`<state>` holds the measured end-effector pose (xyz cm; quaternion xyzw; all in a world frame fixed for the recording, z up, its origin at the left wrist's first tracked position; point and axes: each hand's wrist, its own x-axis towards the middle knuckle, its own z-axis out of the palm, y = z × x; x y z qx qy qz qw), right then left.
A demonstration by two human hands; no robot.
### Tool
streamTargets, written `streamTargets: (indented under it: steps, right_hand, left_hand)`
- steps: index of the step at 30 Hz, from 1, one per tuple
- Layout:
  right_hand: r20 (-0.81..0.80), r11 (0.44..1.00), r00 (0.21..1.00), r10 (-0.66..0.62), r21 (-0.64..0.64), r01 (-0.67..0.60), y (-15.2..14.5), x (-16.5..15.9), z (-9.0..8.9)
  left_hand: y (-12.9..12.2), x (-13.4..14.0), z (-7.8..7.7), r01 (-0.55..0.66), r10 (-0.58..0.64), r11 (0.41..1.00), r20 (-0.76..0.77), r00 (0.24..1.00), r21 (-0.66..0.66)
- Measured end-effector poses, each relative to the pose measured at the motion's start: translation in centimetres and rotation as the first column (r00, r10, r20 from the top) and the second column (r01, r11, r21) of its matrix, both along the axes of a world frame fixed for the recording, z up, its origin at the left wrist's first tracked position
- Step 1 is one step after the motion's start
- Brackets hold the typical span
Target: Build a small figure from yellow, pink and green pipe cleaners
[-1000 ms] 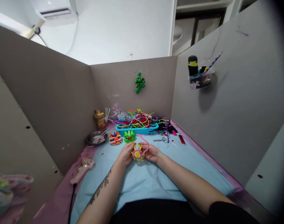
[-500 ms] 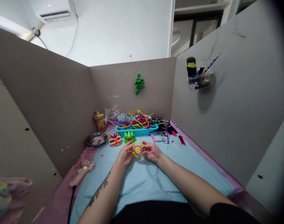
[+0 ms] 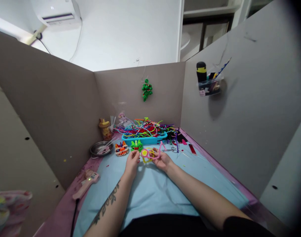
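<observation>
Between my hands is a pipe-cleaner piece [image 3: 145,153] with a yellow centre, a pink ring round it and yellow loops. A loose pink pipe-cleaner end [image 3: 161,145] bends up from its right side. My left hand [image 3: 133,160] pinches at the left edge of the piece with closed fingers; what lies right between the fingertips is too small to see. My right hand [image 3: 162,159] grips the yellow loops from the right. Just behind stand a green pipe-cleaner creature head [image 3: 136,146] and an orange and white one [image 3: 121,149].
A blue tray [image 3: 143,141] heaped with coloured pipe cleaners stands at the back. Scissors [image 3: 174,149] and a red strip [image 3: 192,149] lie at right. At left are a metal bowl [image 3: 101,149], a jar [image 3: 106,130] and a pink glue gun [image 3: 86,185]. Grey panels enclose the table.
The piece has turned in my hands, its yellow and pink centre now facing up and left with the loops to the right. My left fingers have drawn together at its left edge.
</observation>
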<state>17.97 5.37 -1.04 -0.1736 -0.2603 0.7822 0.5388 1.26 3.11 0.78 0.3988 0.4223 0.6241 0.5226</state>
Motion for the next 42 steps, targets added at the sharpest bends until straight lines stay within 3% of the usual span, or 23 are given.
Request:
streamTargets:
  steps: [2, 4, 7, 9, 12, 23, 26, 28, 30, 32, 35, 38, 42]
  right_hand:
    - [0.014, 1.0, 1.0, -0.027, 0.016, 0.027, -0.1, 0.0, 0.1]
    - [0.032, 0.998, 0.998, -0.045, 0.033, 0.044, -0.5, -0.2, 0.4]
    - [0.053, 0.996, 0.998, -0.036, 0.086, 0.032, -1.3, -0.7, 1.0]
    - [0.064, 0.993, 0.998, -0.023, 0.119, 0.015, -1.7, -0.9, 1.3]
    - [0.077, 0.992, 0.997, -0.024, 0.125, 0.014, -2.0, -1.0, 1.5]
    - [0.089, 0.973, 0.995, 0.042, 0.225, -0.061, -2.6, -1.0, 2.3]
    - [0.204, 0.969, 0.975, -0.088, 0.245, 0.037, -2.4, -0.8, 1.9]
    - [0.308, 0.91, 0.901, -0.305, 0.373, 0.18, -2.3, -0.6, 1.7]
    - [0.395, 0.786, 0.763, -0.512, 0.573, 0.23, -2.4, -0.4, 1.6]
    - [0.455, 0.667, 0.623, -0.636, 0.73, 0.148, -2.9, -0.4, 1.9]
    - [0.476, 0.561, 0.51, -0.716, 0.827, 0.015, -3.8, -0.7, 2.4]
    - [0.438, 0.518, 0.483, -0.758, 0.855, 0.036, -4.2, -1.1, 2.7]
    - [0.419, 0.527, 0.493, -0.762, 0.844, 0.097, -4.0, -0.9, 2.6]
  left_hand:
    - [-0.2, 0.2, 0.1, -0.005, 0.005, 1.0, -0.058, 0.998, 0.003]
    - [-0.5, 0.4, 0.2, 0.073, -0.074, 0.997, -0.048, 0.996, -0.021]
    - [-0.9, 0.5, 0.4, 0.245, -0.242, 0.967, 0.045, 0.969, -0.07]
    - [-1.0, 0.5, 0.5, 0.29, -0.28, 0.955, 0.121, 0.952, -0.067]
    - [-0.8, 0.4, 0.4, 0.254, -0.241, 0.966, 0.192, 0.951, -0.051]
    - [-0.5, 0.2, 0.3, 0.251, -0.224, 0.964, 0.233, 0.946, -0.092]
    - [-0.6, 0.2, 0.6, 0.242, -0.213, 0.966, 0.246, 0.946, -0.094]
    - [-0.6, 0.2, 0.7, 0.232, -0.203, 0.968, 0.251, 0.947, -0.093]
    - [-0.7, 0.2, 0.7, 0.217, -0.191, 0.972, 0.236, 0.953, -0.089]
    - [-0.7, 0.2, 0.6, 0.196, -0.176, 0.977, 0.206, 0.963, -0.082]
    - [-0.9, 0.2, 0.4, 0.18, -0.168, 0.981, 0.164, 0.972, -0.066]
    - [-1.0, 0.3, 0.4, 0.187, -0.178, 0.98, 0.134, 0.975, -0.062]
    - [-1.2, 0.3, 0.5, 0.186, -0.179, 0.98, 0.106, 0.978, -0.066]
